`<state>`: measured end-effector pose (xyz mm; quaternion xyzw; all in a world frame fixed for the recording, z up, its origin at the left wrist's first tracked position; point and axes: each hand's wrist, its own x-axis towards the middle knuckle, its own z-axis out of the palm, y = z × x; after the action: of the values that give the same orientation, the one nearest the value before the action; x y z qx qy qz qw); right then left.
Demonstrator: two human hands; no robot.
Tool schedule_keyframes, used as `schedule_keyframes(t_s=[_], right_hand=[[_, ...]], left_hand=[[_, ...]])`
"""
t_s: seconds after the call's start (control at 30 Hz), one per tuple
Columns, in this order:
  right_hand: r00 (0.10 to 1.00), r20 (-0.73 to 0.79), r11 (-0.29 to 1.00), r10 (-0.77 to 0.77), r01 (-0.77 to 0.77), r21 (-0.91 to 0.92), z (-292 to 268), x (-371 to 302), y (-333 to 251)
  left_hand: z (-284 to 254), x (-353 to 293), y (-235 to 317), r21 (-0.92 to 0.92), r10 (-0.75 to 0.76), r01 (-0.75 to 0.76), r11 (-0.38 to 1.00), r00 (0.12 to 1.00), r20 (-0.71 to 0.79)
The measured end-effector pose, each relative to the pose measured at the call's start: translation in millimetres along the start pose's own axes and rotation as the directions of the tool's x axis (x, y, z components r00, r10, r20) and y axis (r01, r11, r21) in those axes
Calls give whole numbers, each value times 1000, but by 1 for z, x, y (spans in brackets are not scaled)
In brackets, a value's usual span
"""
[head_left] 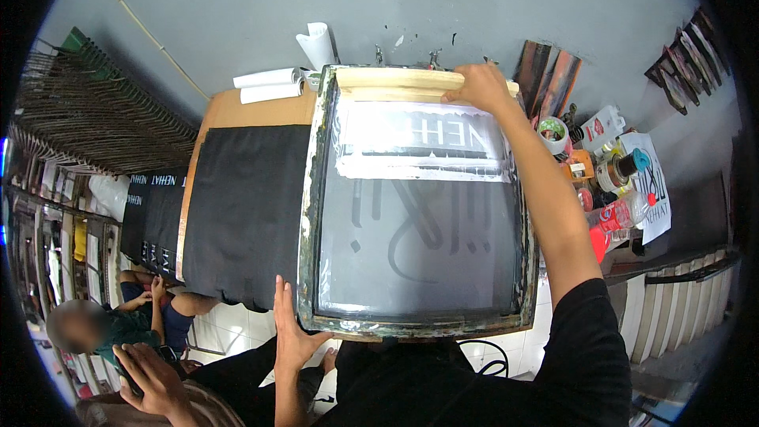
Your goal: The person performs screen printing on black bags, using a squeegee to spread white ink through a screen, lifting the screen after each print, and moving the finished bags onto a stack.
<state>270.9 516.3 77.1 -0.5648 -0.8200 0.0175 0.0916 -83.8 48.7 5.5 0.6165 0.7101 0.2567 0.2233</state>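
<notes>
A screen printing frame (pixel 309 213) with a worn, paint-flecked border lies in front of me. Its grey mesh (pixel 340 245) carries mirrored lettering and a large darker design. White ink (pixel 427 166) covers the upper part of the mesh in a band. Along the far end rests a squeegee (pixel 395 79) with a pale wooden handle. My right hand (pixel 480 88) is closed over the right part of that handle. Beside the frame's near left corner is my left hand (pixel 292 340), fingers stretched upward and thumb out along the near edge, holding nothing.
Black fabric (pixel 249 205) lies on a brown board at the left. Bottles and tubs (pixel 609 170) crowd the right side. White paper rolls (pixel 269 83) sit at the back. At lower left are a seated person (pixel 142 308) and another person's hand (pixel 154 383) holding a dark object.
</notes>
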Motion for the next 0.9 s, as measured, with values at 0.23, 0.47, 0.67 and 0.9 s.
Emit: schedule_keyframes(t_s=[0.23, 0.47, 0.67, 0.9], right_hand=[[990, -141, 999, -7, 13, 39, 18, 14, 7], [943, -321, 943, -86, 181, 278, -88, -66, -10], [873, -377, 925, -310, 368, 90, -239, -235, -67], [886, -463, 982, -30, 113, 152, -282, -269, -82]], left_hand=[[19, -11, -29, -49, 136, -147, 988, 976, -169], [30, -16, -25, -174, 185, -314, 933, 835, -518], [-25, 59, 82, -211, 127, -499, 841, 560, -819], [-110, 161, 173, -414, 123, -748, 519, 545, -829]])
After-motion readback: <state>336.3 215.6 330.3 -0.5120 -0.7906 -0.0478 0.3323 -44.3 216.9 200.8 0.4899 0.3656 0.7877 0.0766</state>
